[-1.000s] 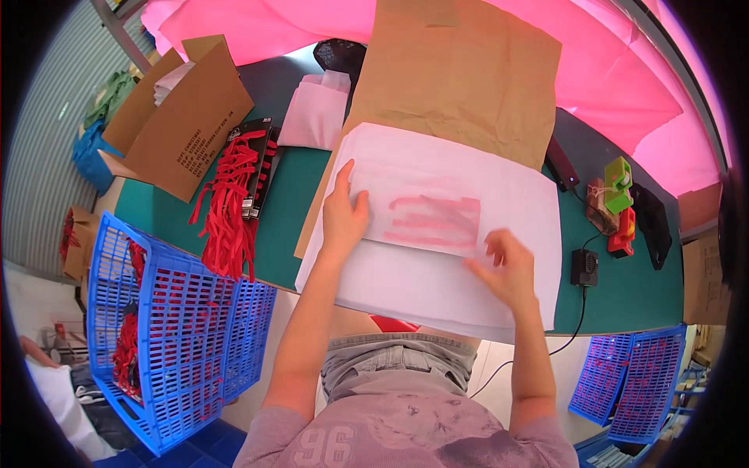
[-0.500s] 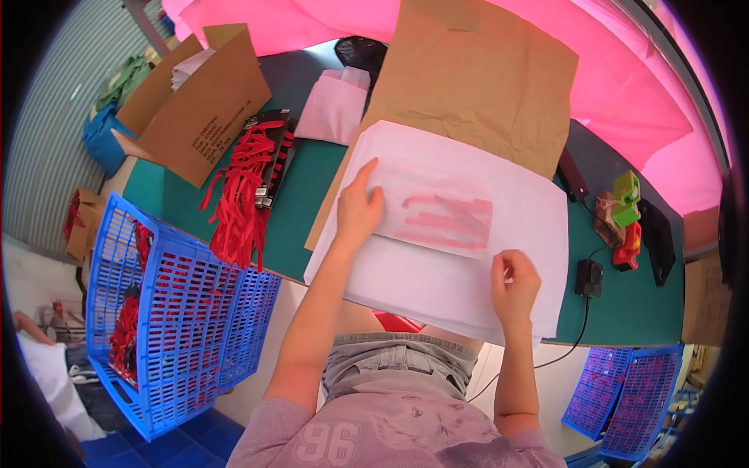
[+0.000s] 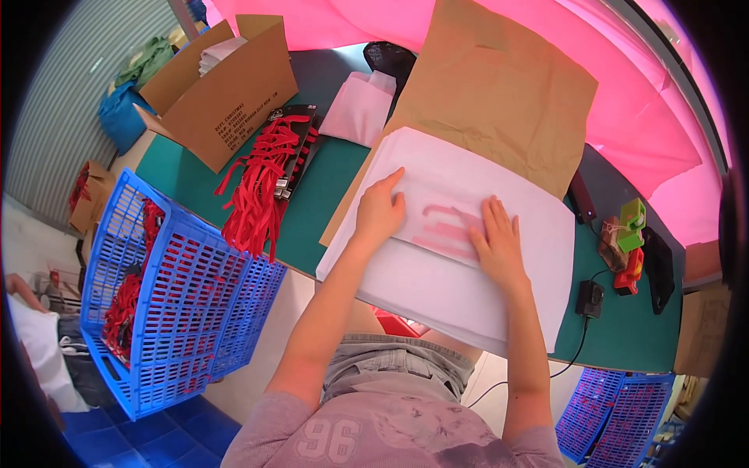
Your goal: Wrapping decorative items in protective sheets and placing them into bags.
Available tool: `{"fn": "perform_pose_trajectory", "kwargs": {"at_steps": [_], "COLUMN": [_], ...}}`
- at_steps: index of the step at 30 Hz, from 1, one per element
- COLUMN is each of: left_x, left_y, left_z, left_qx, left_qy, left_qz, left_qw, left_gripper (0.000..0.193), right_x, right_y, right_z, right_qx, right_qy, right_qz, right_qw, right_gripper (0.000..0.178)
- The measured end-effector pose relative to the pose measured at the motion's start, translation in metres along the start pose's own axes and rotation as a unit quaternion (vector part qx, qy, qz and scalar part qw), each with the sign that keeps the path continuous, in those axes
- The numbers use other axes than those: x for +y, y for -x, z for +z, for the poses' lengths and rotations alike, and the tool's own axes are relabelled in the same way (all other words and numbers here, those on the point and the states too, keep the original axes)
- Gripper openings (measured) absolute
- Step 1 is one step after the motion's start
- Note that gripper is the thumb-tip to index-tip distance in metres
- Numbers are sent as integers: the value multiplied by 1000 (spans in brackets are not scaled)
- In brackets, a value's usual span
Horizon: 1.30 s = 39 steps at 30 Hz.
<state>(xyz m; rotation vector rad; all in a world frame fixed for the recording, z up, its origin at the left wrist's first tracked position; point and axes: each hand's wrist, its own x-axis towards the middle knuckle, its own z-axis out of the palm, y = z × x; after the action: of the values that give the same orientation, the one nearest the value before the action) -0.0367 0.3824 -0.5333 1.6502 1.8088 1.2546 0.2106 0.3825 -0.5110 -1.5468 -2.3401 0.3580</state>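
A folded packet of thin white paper [image 3: 417,222] lies on a stack of white sheets [image 3: 413,292], with red strips showing faintly through it. My left hand [image 3: 380,209] rests on the packet's left end, index finger stretched out and thumb apart. Flat across its right end lies my right hand [image 3: 499,243], fingers extended; it covers part of the red strips. Under the white stack, a large sheet of brown paper [image 3: 507,93] reaches toward the far side of the table.
Red ribbon bows on black cards [image 3: 265,183] lie left, beside a cardboard box [image 3: 226,101]. A blue basket [image 3: 175,304] of red ribbons stands front left. Folded white paper [image 3: 355,109] lies behind. A green tape dispenser [image 3: 632,218] and a black corded device [image 3: 591,298] sit right.
My right hand has moved from the sheets' near right side up onto the packet, its curled fingers now straightened. My left hand stays on the packet. The whole view has shifted slightly.
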Motion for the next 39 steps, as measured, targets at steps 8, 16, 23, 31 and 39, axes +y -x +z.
{"fn": "perform_pose_trajectory", "kwargs": {"at_steps": [8,16,23,31,39], "left_x": [-5,-6,6,25,16], "left_y": [-1,-5,5,36,-14], "left_z": [-2,1,-24,-35,-47], "left_qx": [-9,-22,60,43,60], "left_qy": [17,23,29,499,585], "left_qz": [-30,-28,10,-192,-249], "left_qw": [999,999,998,844,770], "left_gripper": [45,44,42,54,69], "right_x": [3,5,2,-53,-122], "right_y": [9,-22,-10,-24,-60], "right_z": [-46,-36,-39,-35,-7], "right_qx": [-6,-49,27,77,34], "right_qy": [-392,-559,-610,-636,-677], "right_qz": [315,347,337,321,224], "right_qw": [864,752,716,697,700], "right_gripper": [41,30,27,41,36]}}
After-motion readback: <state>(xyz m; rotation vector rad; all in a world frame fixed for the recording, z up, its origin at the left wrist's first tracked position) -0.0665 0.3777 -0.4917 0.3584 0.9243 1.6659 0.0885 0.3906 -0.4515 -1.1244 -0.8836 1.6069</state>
